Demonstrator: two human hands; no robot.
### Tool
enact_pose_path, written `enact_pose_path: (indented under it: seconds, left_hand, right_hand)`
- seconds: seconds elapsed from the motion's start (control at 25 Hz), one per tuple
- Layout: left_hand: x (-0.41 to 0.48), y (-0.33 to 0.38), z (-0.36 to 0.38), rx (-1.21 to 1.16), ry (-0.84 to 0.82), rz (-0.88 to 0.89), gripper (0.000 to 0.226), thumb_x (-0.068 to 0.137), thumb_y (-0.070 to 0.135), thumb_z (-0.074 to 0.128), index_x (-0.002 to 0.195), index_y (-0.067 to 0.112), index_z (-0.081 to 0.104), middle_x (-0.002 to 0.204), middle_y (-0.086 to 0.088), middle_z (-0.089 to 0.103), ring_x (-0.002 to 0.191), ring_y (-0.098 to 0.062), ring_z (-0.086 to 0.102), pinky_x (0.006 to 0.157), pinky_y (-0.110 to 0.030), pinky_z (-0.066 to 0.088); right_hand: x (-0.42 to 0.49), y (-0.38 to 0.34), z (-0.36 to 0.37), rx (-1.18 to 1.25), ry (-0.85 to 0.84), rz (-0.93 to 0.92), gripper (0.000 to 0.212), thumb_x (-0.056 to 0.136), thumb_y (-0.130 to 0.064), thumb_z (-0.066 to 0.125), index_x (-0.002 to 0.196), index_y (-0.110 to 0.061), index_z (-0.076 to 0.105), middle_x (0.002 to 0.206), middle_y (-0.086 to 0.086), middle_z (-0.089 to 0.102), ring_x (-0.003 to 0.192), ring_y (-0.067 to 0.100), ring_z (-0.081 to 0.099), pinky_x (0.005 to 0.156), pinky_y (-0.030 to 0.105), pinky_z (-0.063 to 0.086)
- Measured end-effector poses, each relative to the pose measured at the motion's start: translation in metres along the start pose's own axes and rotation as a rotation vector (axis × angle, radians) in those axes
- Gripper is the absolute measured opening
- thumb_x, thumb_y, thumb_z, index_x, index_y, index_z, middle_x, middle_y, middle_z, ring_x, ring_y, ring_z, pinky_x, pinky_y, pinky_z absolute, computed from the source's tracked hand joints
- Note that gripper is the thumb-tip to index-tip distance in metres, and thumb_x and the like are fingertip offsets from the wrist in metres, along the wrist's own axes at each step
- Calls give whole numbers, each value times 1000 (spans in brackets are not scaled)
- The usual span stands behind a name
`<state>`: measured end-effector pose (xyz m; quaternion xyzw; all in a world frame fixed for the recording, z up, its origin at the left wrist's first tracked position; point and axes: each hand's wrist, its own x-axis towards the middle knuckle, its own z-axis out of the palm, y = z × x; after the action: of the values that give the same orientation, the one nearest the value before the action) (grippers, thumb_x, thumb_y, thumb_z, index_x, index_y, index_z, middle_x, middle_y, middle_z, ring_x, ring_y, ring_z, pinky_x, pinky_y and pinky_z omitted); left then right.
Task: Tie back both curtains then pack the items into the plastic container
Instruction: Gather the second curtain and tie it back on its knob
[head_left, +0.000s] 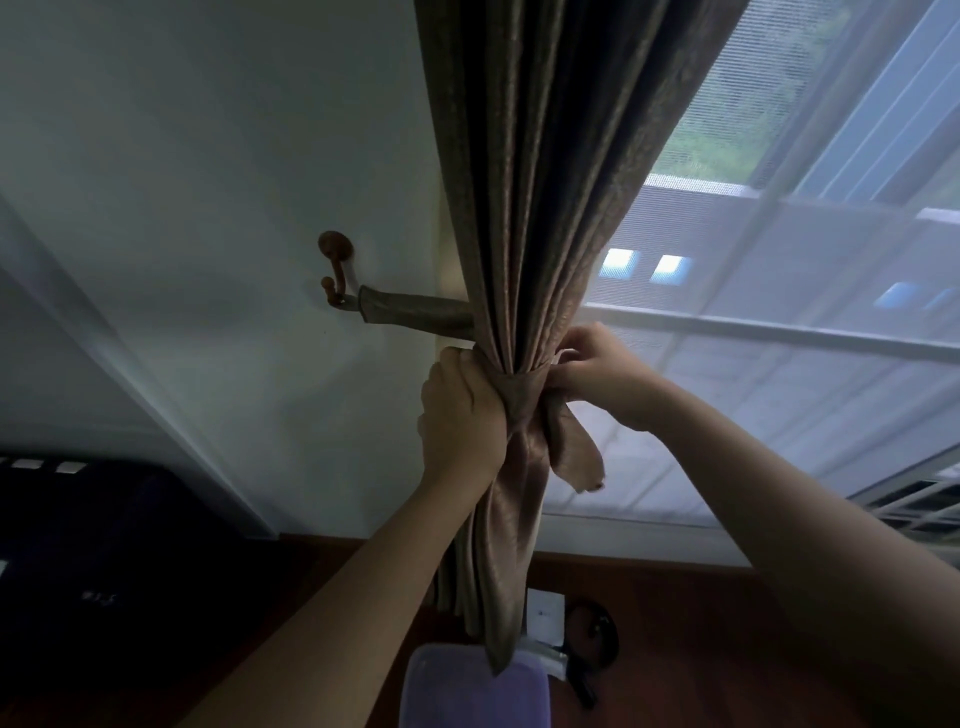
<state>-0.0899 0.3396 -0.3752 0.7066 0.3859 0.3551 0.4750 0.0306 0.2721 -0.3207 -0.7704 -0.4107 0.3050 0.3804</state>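
A brown pleated curtain hangs in the middle, gathered into a bunch at its waist. A matching fabric tieback runs from a wooden wall hook to the bunch and wraps around it. My left hand is closed around the gathered curtain from the left. My right hand pinches the tieback at the right of the bunch, and a loose tieback end hangs below it. On the floor below stands a clear plastic container, partly behind the curtain's tip.
A white wall is on the left, a window with a sheer screen on the right. A dark piece of furniture stands at the lower left. A white card and a black object lie on the wooden floor.
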Motion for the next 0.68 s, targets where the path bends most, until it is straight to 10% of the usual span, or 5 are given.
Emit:
enact_pose_path:
  seconds: [0.2,0.32,0.44,0.68]
  left_hand:
    - [-6,10,-10,472,-119,175,42,88,17,26,99,-10,57,87,-24,58,74,-35,58,60,-34,47]
    - [-3,19,-17,253,-101,62,24,98,15,34,101,1,53,87,-8,53,80,-23,54,71,-33,45]
    - [-16,20,-27,29,-120,-47,19,100,22,37,86,13,47,65,2,48,51,-3,48,48,-14,39]
    - [-50,-15,-34,48,-190,297,17,86,13,61,70,8,59,69,2,62,62,-5,60,59,-9,45]
  right_hand:
    - [-1,-9,-9,-105,0,-53,13,84,-3,59,84,-12,68,89,12,69,86,34,67,81,47,57]
    - [2,-15,-14,-133,-25,-34,13,84,-1,57,95,-3,64,89,9,67,85,30,65,79,38,58]
    - [-4,-15,-13,-70,-135,5,19,87,2,52,94,-9,65,104,18,65,97,35,64,85,40,56]
    - [-20,-24,-9,209,-175,144,30,84,15,43,91,-6,64,93,7,60,91,19,57,88,30,54]
